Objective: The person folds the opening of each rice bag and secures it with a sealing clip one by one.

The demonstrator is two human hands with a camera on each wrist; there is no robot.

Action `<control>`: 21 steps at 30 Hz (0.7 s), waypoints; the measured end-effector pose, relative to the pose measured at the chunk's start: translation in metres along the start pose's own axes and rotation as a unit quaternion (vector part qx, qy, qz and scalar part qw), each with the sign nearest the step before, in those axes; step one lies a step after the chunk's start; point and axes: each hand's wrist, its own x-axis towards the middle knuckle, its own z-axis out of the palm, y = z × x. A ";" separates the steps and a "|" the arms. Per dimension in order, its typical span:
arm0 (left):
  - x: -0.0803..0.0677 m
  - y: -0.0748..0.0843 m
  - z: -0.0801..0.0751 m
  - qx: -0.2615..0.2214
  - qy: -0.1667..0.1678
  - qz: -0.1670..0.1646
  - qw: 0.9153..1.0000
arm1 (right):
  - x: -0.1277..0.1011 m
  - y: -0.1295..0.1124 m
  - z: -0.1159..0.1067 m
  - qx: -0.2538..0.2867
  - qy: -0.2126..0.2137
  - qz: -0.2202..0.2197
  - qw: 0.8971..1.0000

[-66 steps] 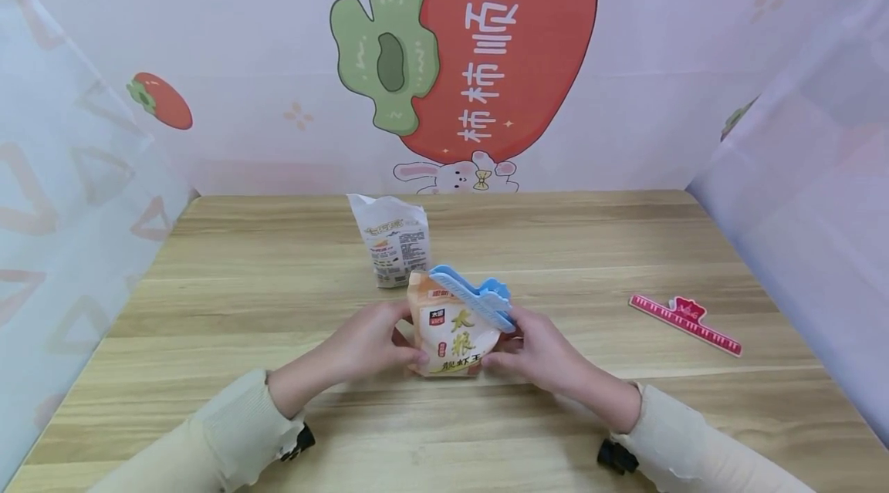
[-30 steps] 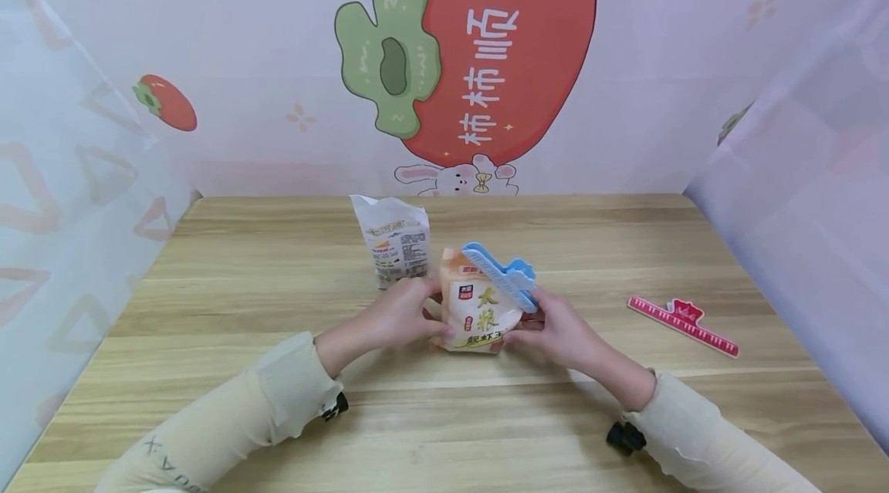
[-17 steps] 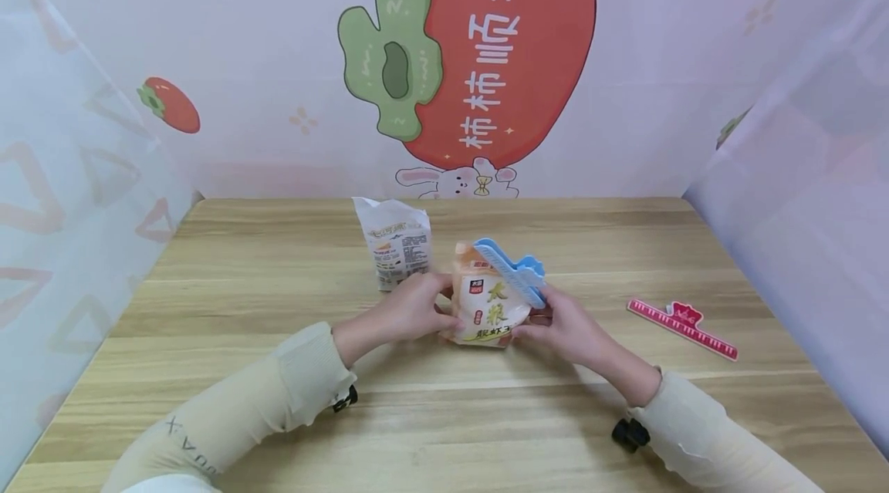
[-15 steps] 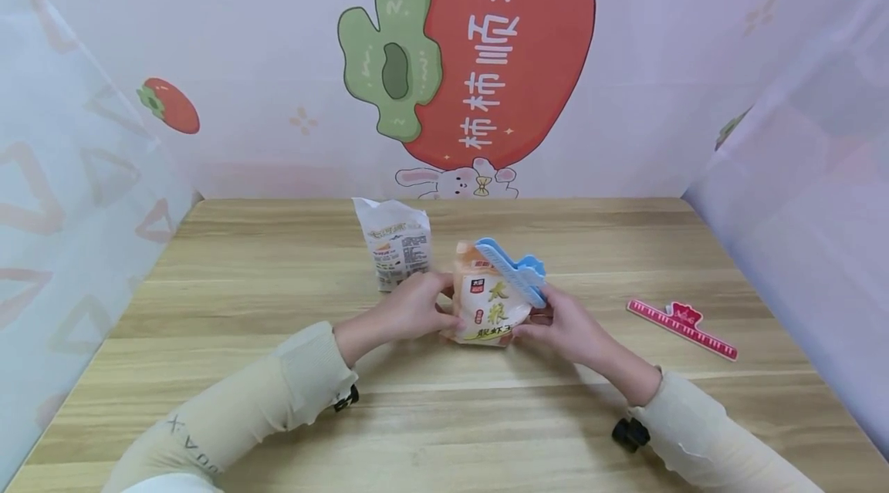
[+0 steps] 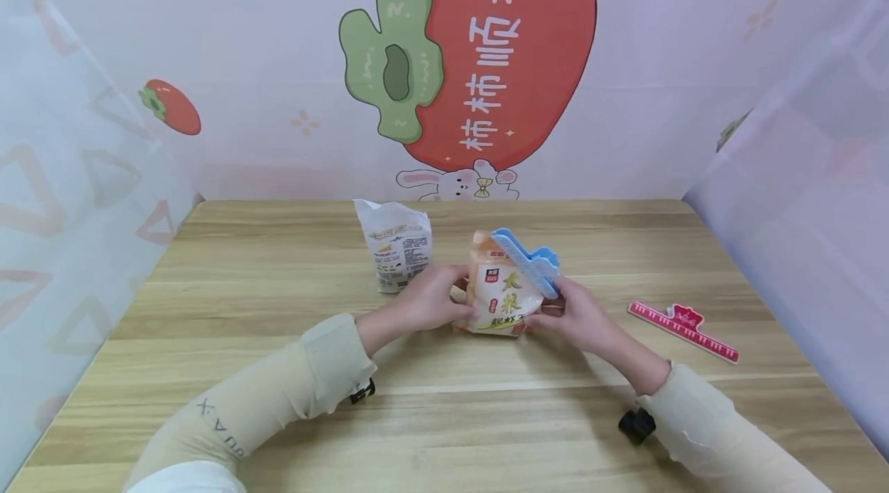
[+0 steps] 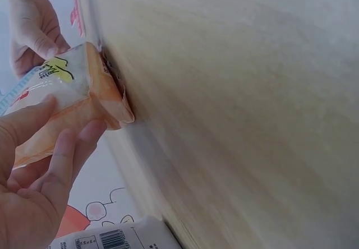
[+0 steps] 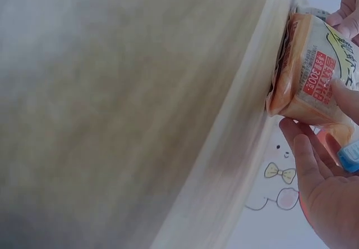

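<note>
Head view: the left hand (image 5: 432, 300) and right hand (image 5: 578, 313) grip the orange plastic snack pouch (image 5: 501, 296), sealed by a blue plastic clip (image 5: 528, 261), at table centre, the white pouch (image 5: 393, 242) at ten o'clock.

Wrist views: fingers (image 6: 67, 148) curl round it; seemingly being set down, so next steady the base, then release.

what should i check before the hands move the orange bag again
1. Left hand grips the orange bag: ok.
2. Right hand holds the bag's other side: ok.
3. Blue clip clamped across the bag's top: ok.
4. Bag's base on the table: ok in the wrist views.
5. White bag behind stands apart from the orange one: ok.
6. Red clip lies off to the right, out of the way: ok.
</note>
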 end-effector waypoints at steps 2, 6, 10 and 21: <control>0.001 0.000 0.000 -0.003 0.002 -0.001 1.000 | 0.001 0.001 -0.002 0.002 -0.002 0.000 1.000; 0.005 0.000 0.001 -0.009 0.006 -0.008 1.000 | 0.005 0.003 -0.006 -0.003 -0.002 0.005 1.000; 0.010 0.002 0.002 -0.016 0.009 -0.024 1.000 | 0.008 0.005 -0.009 -0.007 -0.003 0.003 1.000; 0.025 0.005 0.005 -0.023 0.020 -0.058 0.998 | 0.018 0.012 -0.019 -0.021 0.005 -0.001 1.000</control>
